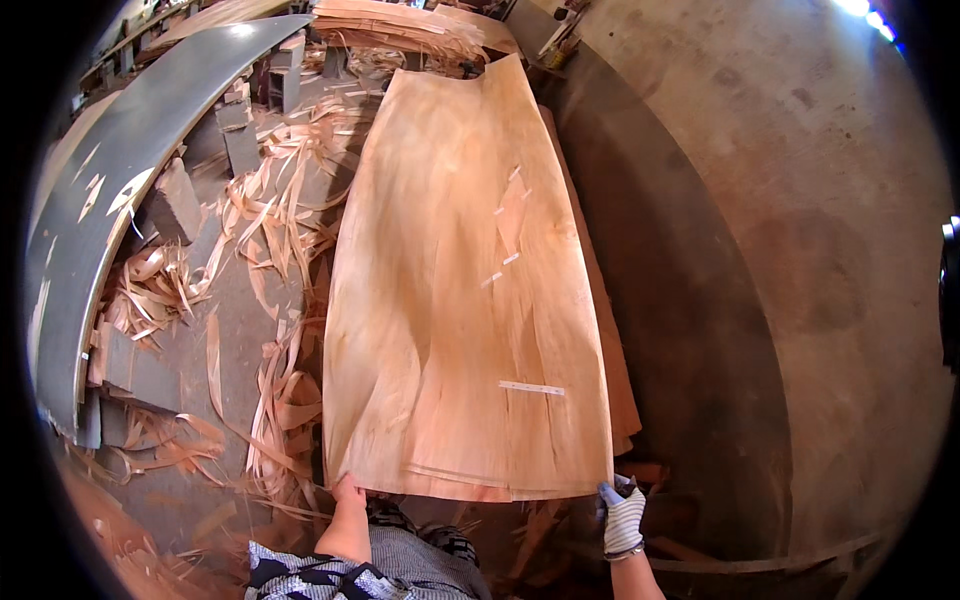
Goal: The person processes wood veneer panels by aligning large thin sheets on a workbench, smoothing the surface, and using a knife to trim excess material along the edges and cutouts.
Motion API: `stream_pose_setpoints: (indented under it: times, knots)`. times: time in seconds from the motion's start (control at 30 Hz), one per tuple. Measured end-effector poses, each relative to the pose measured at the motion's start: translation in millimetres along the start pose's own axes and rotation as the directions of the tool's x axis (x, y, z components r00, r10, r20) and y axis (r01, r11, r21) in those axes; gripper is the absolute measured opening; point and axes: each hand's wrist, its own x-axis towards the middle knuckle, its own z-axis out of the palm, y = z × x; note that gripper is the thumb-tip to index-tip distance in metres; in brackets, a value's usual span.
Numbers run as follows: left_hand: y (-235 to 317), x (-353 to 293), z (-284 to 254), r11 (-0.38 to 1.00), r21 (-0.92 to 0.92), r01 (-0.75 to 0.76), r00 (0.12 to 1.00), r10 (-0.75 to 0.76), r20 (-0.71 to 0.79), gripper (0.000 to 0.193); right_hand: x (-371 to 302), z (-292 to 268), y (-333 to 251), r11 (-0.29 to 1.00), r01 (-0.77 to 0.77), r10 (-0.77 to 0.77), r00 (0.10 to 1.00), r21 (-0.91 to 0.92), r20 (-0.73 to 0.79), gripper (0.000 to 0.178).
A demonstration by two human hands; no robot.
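A long, thin wood veneer sheet (455, 270) stretches away from me, its surface wavy. Short white tape strips (531, 388) are stuck across it, several of them around a patch right of its middle. My bare left hand (347, 490) is closed on the sheet's near left corner. At the near right corner, my right hand (624, 515), in a white and grey work glove, pinches the edge. Some fingertips of both hands are hidden by the sheet. Beneath its right side, the edge of more veneer (622, 400) shows.
To the left, a long grey-topped table (135, 120) rests on blocks (173, 205). Curled veneer scraps (290, 190) litter the floor between it and the sheet. A stack of veneer (400, 27) lies at the far end. A stained brown wall or floor surface (800, 260) spans the right side.
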Motion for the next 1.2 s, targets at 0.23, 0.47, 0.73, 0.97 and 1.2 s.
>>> stream_pose_setpoints:
  times: [0.23,0.47,0.73,0.97,1.2]
  knots:
    - [-20.9,-68.4,64.3,0.995,-0.07,-0.066,0.986,0.076,0.151,0.037,76.6,-21.4,56.5,0.999,-0.033,0.032,0.998,0.036,0.045,0.014]
    - [-45.5,-82.4,59.5,0.999,0.037,-0.002,0.893,-0.015,0.449,0.032,139.7,-33.8,149.5,0.999,-0.04,0.039,0.998,0.017,0.044,0.014]
    - [-28.2,-70.3,30.7,0.965,-0.259,-0.045,0.868,0.166,0.469,0.041,200.7,-63.3,263.3,0.998,0.007,-0.01,0.999,-0.06,-0.047,0.015]
    - [-32.3,31.9,-43.9,0.945,-0.22,-0.24,0.872,0.309,0.378,0.041,203.4,-60.3,309.5,0.998,-0.014,0.008,0.995,-0.059,-0.096,0.016]
    - [-29.3,53.9,3.9,0.908,-0.326,-0.262,0.873,0.367,0.321,0.038,251.1,-29.7,293.6,0.999,0.001,-0.004,0.998,-0.035,-0.07,0.02]
